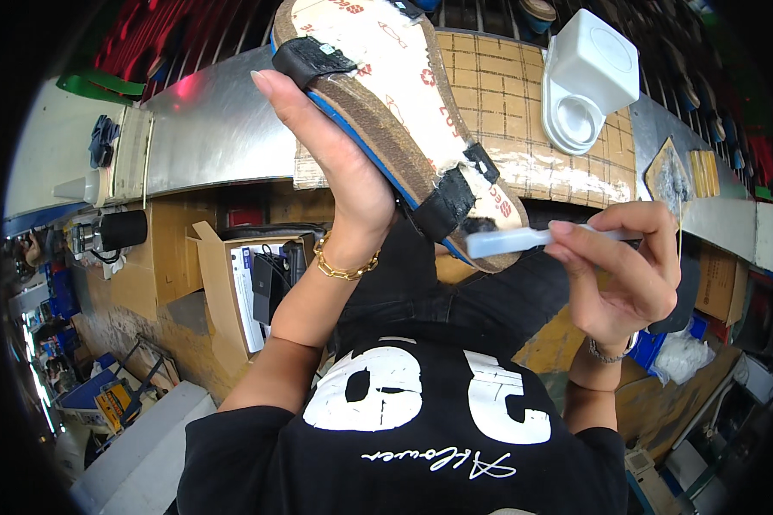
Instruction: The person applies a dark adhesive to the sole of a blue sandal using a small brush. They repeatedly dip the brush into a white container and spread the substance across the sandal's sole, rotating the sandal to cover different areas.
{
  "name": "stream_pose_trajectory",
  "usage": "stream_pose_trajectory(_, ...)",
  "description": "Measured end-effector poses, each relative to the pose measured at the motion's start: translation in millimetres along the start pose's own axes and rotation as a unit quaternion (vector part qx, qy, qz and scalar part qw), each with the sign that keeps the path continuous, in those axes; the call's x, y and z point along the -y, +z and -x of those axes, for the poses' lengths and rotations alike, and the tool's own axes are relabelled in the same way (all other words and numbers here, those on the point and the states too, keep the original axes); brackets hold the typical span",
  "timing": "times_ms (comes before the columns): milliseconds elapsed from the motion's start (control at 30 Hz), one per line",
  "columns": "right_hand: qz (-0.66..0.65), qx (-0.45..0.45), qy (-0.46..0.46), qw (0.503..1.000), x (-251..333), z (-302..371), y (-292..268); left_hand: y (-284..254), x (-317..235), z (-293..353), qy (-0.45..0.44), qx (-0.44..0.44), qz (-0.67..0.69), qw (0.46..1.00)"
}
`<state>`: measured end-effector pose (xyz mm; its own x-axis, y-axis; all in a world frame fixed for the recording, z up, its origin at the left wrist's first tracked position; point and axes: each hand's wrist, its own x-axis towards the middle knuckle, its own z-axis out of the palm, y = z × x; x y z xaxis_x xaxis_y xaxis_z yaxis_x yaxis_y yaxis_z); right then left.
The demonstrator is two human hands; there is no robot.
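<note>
Now | left fingers (281, 96): holding one sandal footbed (399, 90) (black-strapped) | right fingers (605, 246): pinching one pale brush (508, 243)

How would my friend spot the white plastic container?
Find the metal bench, then the brown cardboard with crossed dark lines. The white container sits at its right end. Unlike the sandal held left of it, it's boxy, with a round cup attached.

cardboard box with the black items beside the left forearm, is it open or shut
Open: the cardboard box has a flap sticking up, and black items show inside it.
</note>
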<state>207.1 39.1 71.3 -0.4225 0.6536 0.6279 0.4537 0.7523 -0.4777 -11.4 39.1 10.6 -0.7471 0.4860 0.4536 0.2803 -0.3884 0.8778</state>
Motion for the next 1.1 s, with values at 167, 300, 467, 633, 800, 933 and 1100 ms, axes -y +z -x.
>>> stream_pose_trajectory(167,-0.072,0.086,-0.019,0.994,4,-12,-9,-3,-14,-4,-0.16,0.079,0.175,0.968)
stream_pose_trajectory(300,-0.077,-0.005,0.046,0.996,-9,-12,4,-4,-16,-9,-0.207,0.129,0.193,0.95)
stream_pose_trajectory(467,-0.157,0.058,0.03,0.985,-6,-14,0,1,-13,-15,-0.29,0.101,0.233,0.923)
stream_pose_trajectory(633,-0.252,0.102,0.011,0.962,-16,-12,-1,-3,-5,-16,-0.322,0.234,0.198,0.896)
stream_pose_trajectory(800,-0.293,0.134,0.017,0.947,-26,-10,3,7,11,-14,-0.388,0.273,0.271,0.838)
stream_pose_trajectory(933,-0.338,0.108,0.024,0.935,-27,-9,7,11,21,-11,-0.39,0.335,0.286,0.808)
stream_pose_trajectory(1100,-0.419,0.151,-0.028,0.895,-37,-7,9,17,15,-6,-0.425,0.354,0.299,0.778)
